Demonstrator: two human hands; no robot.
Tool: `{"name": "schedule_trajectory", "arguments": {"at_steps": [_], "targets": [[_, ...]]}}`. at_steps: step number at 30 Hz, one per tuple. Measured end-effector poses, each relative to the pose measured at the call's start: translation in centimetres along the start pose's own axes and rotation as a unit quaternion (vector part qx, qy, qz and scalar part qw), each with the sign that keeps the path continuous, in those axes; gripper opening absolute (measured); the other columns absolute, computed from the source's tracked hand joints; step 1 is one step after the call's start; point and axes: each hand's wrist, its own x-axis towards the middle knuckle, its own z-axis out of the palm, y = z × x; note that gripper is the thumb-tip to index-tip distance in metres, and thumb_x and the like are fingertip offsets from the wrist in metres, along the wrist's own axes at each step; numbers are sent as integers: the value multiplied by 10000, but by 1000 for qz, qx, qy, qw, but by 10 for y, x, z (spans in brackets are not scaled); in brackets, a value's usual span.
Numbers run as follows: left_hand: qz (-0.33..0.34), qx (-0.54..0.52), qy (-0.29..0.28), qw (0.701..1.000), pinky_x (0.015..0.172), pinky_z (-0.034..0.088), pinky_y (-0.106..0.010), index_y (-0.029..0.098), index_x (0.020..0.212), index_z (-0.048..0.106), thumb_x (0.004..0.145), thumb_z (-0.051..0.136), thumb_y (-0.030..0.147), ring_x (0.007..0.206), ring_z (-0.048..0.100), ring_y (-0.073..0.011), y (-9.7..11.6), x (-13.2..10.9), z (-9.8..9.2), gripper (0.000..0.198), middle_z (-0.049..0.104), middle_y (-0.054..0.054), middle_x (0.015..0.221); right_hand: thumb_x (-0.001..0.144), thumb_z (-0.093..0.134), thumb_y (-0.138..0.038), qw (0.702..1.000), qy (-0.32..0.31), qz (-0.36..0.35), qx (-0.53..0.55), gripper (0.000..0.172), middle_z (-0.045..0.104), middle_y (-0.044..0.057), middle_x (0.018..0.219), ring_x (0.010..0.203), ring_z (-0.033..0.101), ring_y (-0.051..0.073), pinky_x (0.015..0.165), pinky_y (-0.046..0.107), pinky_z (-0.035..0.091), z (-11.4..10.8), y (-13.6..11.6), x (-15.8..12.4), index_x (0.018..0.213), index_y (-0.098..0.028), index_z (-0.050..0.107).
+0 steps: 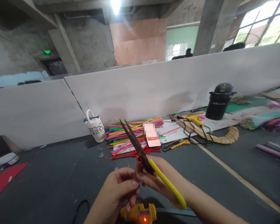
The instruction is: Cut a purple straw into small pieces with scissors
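Note:
My right hand is closed round a pair of scissors. Its dark blades point up and to the left, slightly apart, and the yellow handle slants down over my wrist. A small reddish roll with a dark hole shows at the right fingertips, beside the blades. Pinched together, the fingers of my left hand meet the right fingertips; what they hold is hidden. Below both hands lies a yellow tool with a lit red light, partly cut off by the lower edge.
Several coloured pipe cleaners lie by a phone. Right of them are a yellow utility knife, a yellow glue gun with its black cord, and a black flask. A white cup stands left, before a white partition.

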Motion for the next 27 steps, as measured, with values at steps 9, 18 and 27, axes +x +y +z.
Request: {"name": "schedule_trajectory", "arguments": {"at_steps": [9,18,27], "targets": [[202,-23,172,964,372,362,-139,155,617,631,598,745,262,392,457,-55,17,-20,-2,158,556,46,462,625,693,-520,978,60,-19,-197,420,561,-15,718,600,454,142,522,232,294,13,-12,-11,816,-194,511],[225,-118,208,945,359,375,-141,172,673,658,537,756,145,379,486,-61,20,-23,4,170,611,44,489,602,687,-569,943,93,-20,-318,454,603,21,698,591,528,201,523,264,305,28,-9,-14,767,-201,478],[235,-105,242,935,338,379,-133,177,638,636,528,726,119,366,495,-58,18,-20,4,154,597,64,491,631,628,-622,929,116,-34,-351,466,605,35,675,558,541,209,491,269,312,32,-5,-15,749,-198,479]]}}
